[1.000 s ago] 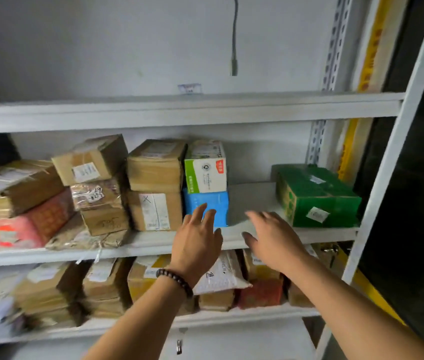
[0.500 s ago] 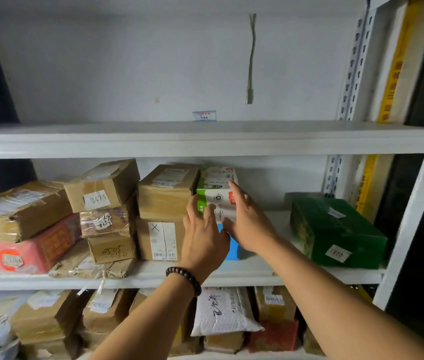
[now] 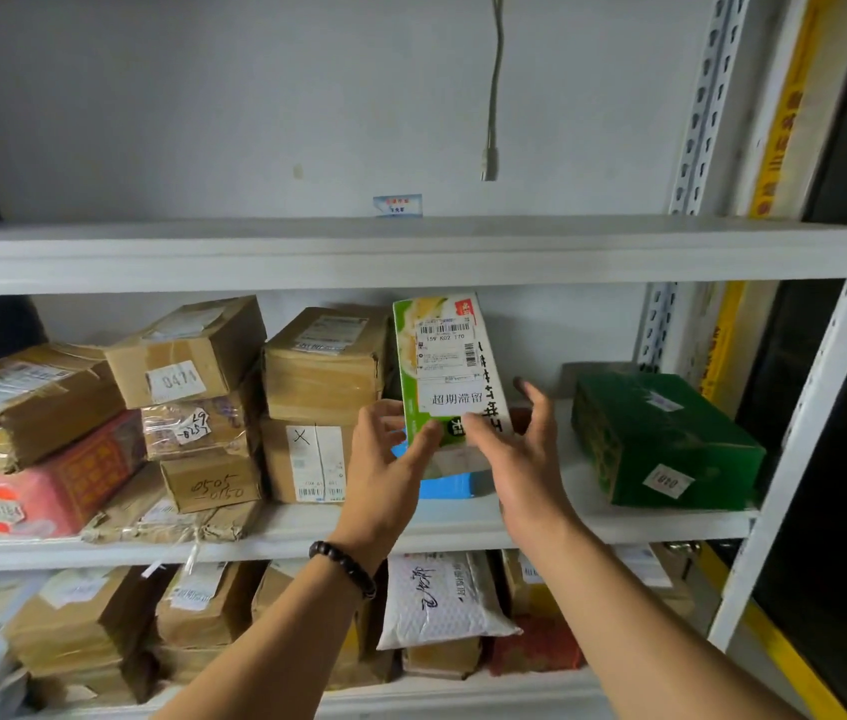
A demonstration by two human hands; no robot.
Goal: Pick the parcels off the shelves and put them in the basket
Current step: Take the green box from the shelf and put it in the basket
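On the middle shelf (image 3: 463, 527), the pick step is under way: the left hand (image 3: 385, 475) and right hand (image 3: 530, 459) each pinch the lower end of a green-and-white box (image 3: 442, 366), thumbs on its labelled face, fingers behind. It stands tilted, top toward twelve o'clock, just above a blue box (image 3: 450, 488); whether they touch I cannot tell. Brown parcels (image 3: 322, 366) sit at nine o'clock of it, a dark green box (image 3: 660, 439) at three o'clock. Next, I judge, it must be drawn out under the upper shelf (image 3: 411, 262) and carried to the basket, which is out of view.
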